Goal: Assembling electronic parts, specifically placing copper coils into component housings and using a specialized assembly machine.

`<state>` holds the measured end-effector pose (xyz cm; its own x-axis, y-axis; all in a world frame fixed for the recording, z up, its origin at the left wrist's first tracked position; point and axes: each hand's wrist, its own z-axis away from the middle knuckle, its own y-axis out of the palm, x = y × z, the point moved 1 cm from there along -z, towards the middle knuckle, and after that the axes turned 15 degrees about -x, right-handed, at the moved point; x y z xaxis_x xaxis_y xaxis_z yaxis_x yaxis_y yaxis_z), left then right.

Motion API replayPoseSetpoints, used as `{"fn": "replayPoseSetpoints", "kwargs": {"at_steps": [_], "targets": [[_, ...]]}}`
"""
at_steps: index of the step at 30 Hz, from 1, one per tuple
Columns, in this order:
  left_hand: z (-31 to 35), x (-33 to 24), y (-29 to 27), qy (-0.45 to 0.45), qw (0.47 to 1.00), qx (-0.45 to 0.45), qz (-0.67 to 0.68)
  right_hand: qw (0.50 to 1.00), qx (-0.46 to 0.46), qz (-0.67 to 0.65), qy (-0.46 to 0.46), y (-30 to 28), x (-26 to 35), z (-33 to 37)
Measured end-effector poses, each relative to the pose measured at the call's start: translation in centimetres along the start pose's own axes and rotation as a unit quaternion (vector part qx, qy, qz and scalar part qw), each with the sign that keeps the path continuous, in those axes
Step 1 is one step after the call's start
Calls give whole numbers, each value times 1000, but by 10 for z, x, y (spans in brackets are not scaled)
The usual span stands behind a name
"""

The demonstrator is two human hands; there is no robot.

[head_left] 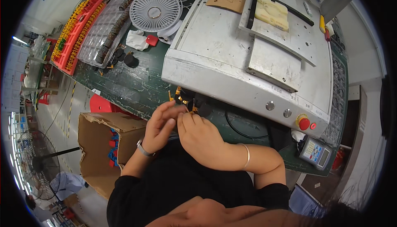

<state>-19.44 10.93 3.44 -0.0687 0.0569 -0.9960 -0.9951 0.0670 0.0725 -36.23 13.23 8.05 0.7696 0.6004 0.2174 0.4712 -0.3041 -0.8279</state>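
Note:
My left hand, with a watch at the wrist, has its fingers curled in toward my right hand's fingertips; they are slightly blurred. My right hand, with a bangle on the wrist, has its fingers pressed together in a pinch. The two hands meet at the fingertips, and what they hold is too small and hidden to name. Just beyond them, at the front edge of the machine, lie small yellow-and-black parts, partly covered by my fingers.
A large metal machine with a red stop button fills the right of the green table. At the left stand a white fan, red racks of yellow parts and a clear tray. A cardboard box is beside my left arm.

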Motion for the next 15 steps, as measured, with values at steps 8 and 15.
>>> {"fn": "replayPoseSetpoints", "kwargs": {"at_steps": [8, 15], "targets": [[-62, 34, 8, 260, 814, -47, -518, 998, 36, 35, -30, -13, 11, 13], [-45, 20, -12, 306, 854, -125, -403, 999, 12, -51, 16, -13, -18, -7]]}}
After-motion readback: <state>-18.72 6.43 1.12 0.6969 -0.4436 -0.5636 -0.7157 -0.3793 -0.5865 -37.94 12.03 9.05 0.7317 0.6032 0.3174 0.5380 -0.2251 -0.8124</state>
